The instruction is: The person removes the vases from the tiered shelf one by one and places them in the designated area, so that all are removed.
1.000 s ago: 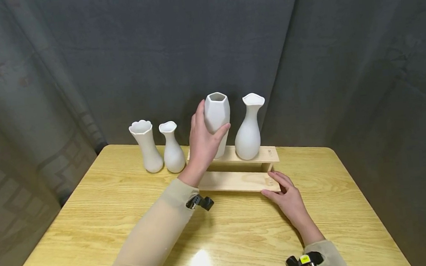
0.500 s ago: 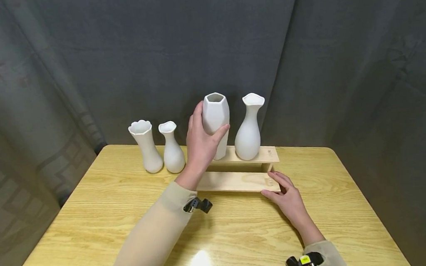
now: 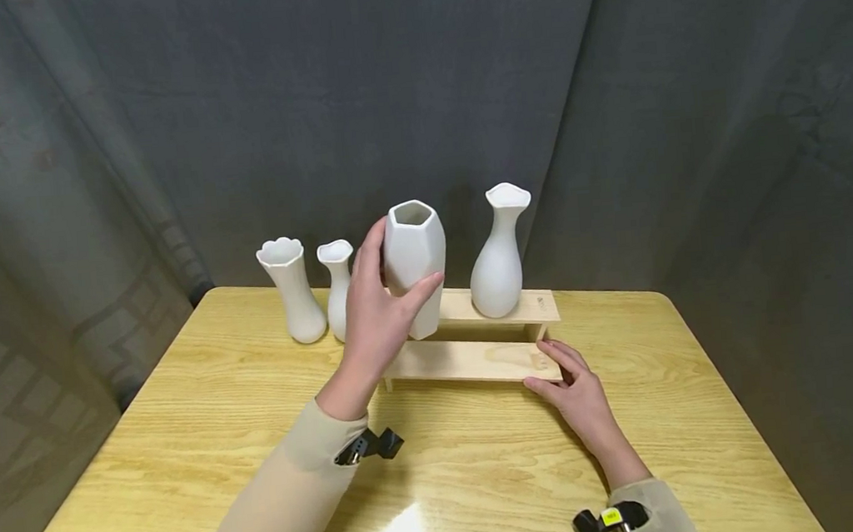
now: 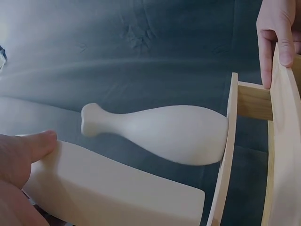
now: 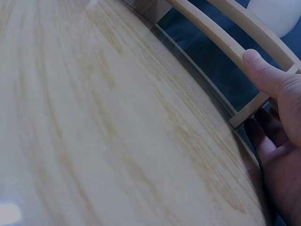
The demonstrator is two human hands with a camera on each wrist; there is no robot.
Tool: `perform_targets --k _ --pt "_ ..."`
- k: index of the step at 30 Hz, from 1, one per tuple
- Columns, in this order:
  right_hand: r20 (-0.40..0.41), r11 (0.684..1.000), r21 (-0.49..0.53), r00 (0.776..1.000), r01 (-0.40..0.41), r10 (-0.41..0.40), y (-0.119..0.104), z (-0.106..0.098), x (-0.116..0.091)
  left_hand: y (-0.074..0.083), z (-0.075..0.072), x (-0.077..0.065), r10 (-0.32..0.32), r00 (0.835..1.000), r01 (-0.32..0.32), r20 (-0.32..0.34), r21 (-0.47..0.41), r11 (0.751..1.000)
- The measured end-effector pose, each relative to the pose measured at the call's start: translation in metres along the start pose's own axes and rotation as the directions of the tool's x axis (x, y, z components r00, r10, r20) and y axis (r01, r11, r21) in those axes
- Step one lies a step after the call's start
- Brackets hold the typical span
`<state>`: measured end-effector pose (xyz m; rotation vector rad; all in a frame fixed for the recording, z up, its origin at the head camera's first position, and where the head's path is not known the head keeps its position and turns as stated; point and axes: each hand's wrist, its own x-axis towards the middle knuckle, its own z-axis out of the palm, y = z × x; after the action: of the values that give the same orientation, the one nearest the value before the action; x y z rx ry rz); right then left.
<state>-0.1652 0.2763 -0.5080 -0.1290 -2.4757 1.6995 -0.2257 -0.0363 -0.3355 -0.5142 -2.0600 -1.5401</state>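
Observation:
My left hand (image 3: 379,316) grips a white faceted vase (image 3: 416,254) with a five-sided mouth, thumb at its front and fingers around its left side. In the left wrist view, a gap shows between the base of this vase (image 4: 122,188) and the upper shelf. The two-step wooden stand (image 3: 472,361) is on the table, and my right hand (image 3: 579,392) holds the right end of its lower step. Seen from the right wrist, the thumb (image 5: 256,63) lies on that step's edge. On the upper step stands a white bottle-shaped vase (image 3: 498,269) with a wavy rim.
Left of the stand, a scallop-rimmed white vase (image 3: 295,293) stands upright on the wooden table (image 3: 473,479). A smaller white vase (image 3: 337,285) beside it is partly hidden by my left hand. A grey curtain (image 3: 353,96) hangs behind the table.
The faceted vase has come off the upper step, moving left and toward me in my left hand. The smaller vase is now partly covered. My right hand stays where it was.

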Motion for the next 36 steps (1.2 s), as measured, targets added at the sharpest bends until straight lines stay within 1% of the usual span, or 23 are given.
perform_targets --k 5,10,16,20,27,36 --pt "-0.001 1.0 0.001 1.0 0.009 -0.009 0.0 0.0 0.0 -0.001 -0.02 -0.01 -0.02 1.0 0.02 -0.008 -0.018 1.0" --pt "0.0 1.0 0.005 1.0 0.009 -0.009 0.0 0.0 -0.001 -0.004 -0.041 -0.018 -0.024 0.999 0.024 -0.028 -0.007 1.0" --pt "0.002 1.0 0.012 1.0 0.024 -0.024 -0.001 -0.001 -0.001 -0.013 -0.064 -0.028 -0.038 0.998 0.039 -0.051 0.002 0.999" --pt "0.004 0.999 0.014 1.0 0.029 -0.029 -0.001 -0.002 -0.001 -0.022 -0.075 -0.034 -0.055 0.996 0.057 -0.071 0.026 0.998" --pt "0.007 1.0 0.005 1.0 0.023 -0.023 -0.002 -0.001 0.0 -0.039 -0.084 -0.039 -0.102 0.989 0.107 -0.108 0.049 0.993" --pt "0.009 1.0 0.009 1.0 0.017 -0.017 -0.003 -0.001 -0.001 -0.062 -0.084 -0.04 -0.159 0.98 0.169 -0.122 0.078 0.982"
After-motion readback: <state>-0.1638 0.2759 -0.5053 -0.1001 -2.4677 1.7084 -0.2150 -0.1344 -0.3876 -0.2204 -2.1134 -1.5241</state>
